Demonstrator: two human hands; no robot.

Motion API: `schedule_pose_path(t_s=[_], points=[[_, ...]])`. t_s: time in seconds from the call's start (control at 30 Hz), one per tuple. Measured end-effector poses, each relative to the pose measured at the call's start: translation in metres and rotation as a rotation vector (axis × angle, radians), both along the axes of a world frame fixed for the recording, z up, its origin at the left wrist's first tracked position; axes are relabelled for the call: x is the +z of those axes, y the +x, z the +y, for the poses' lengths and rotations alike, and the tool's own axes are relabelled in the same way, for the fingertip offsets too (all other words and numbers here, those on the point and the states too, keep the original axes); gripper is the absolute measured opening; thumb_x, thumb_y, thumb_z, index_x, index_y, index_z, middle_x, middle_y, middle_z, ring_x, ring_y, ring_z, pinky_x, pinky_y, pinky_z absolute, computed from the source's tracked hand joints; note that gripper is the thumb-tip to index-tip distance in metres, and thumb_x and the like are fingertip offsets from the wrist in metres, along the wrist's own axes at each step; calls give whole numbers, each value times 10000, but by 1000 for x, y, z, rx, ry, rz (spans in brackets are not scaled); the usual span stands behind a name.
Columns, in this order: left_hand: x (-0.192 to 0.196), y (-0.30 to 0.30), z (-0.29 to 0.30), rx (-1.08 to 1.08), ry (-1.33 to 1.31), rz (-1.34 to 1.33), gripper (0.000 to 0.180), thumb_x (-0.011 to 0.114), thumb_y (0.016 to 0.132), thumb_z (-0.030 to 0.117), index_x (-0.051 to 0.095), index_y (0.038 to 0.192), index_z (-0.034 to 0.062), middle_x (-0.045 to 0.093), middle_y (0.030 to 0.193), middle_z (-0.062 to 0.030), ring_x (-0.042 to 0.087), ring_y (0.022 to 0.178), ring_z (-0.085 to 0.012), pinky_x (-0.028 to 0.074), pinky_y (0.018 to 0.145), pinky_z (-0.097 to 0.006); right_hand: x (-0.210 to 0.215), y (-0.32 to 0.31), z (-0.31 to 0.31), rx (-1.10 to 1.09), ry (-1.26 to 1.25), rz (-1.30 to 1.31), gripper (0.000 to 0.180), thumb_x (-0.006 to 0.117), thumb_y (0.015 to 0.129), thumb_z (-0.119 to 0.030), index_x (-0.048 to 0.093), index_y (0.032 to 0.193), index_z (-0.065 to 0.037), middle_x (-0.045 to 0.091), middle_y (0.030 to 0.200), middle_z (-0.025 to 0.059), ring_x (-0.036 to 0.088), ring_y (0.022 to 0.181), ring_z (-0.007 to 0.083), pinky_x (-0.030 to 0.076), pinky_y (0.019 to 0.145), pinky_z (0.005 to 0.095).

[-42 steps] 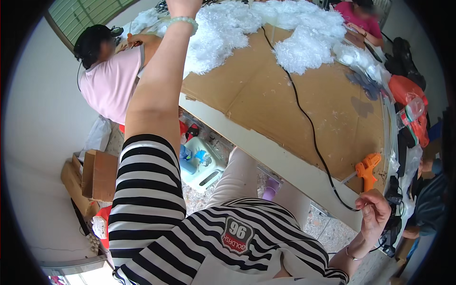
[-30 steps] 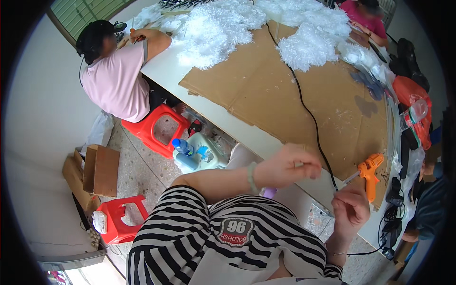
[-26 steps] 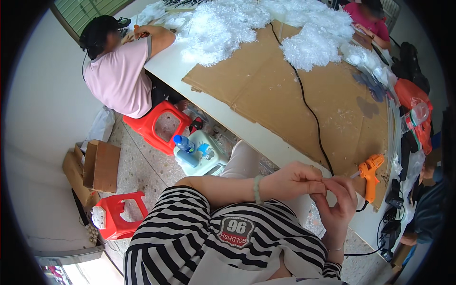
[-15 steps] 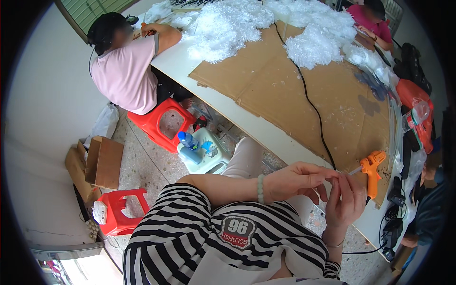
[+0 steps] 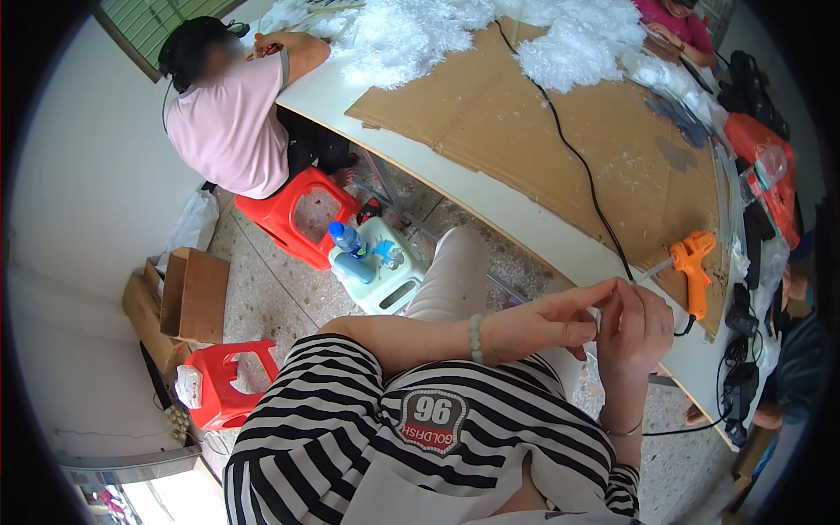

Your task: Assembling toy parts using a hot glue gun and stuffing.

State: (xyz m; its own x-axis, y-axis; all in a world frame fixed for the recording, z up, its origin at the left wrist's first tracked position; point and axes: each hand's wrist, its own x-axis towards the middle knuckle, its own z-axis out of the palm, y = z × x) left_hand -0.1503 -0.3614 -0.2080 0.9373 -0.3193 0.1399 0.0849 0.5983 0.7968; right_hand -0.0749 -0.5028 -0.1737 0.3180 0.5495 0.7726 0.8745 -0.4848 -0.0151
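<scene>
Right of centre, the left hand point(image 5: 534, 332) and right hand point(image 5: 633, 334) meet at the fingertips; I can't tell whether either grip holds anything. Farther right, near them, an orange glue gun point(image 5: 694, 261) lies on the surface point(image 5: 490, 201).

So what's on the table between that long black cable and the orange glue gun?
Mostly brown cardboard, plus a pale glue stick jutting from the orange glue gun toward the black cable; the head view shows this.
</scene>
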Motion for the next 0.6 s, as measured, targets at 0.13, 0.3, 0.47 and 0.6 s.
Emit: schedule_pose_path(t_s=[0.13,0.3,0.47,0.6], points=[[8,-12,-6,14,5,-22,708,557,899,256,153,1457,91,442,1235,-49,451,1057,-158,434,870,-325,1,-6,-6,16,16,-31,291,659,643,5,597,928,-11,567,807,87,551,669,231,413,586,337],[11,-18,-15,15,15,-105,687,517,928,234,113,1454,57,400,1279,-40,464,1011,-116,447,856,-307,6,-16,-14,11,78,-35,273,646,634,38,576,889,-31,558,762,77,546,660,237,415,583,346],[16,-23,-20,-48,-40,-37,628,490,935,341,223,1436,71,381,1363,-53,465,1092,-160,431,876,-341,10,-12,-30,-86,82,-42,201,639,664,34,575,846,-24,549,738,92,549,642,249,428,577,347],[27,-27,-21,-33,78,-27,809,321,857,676,264,1426,105,316,1441,-79,450,1145,-237,384,899,-378,15,-7,-42,-14,315,182,76,606,760,7,548,806,19,536,690,109,548,589,213,438,548,298]])
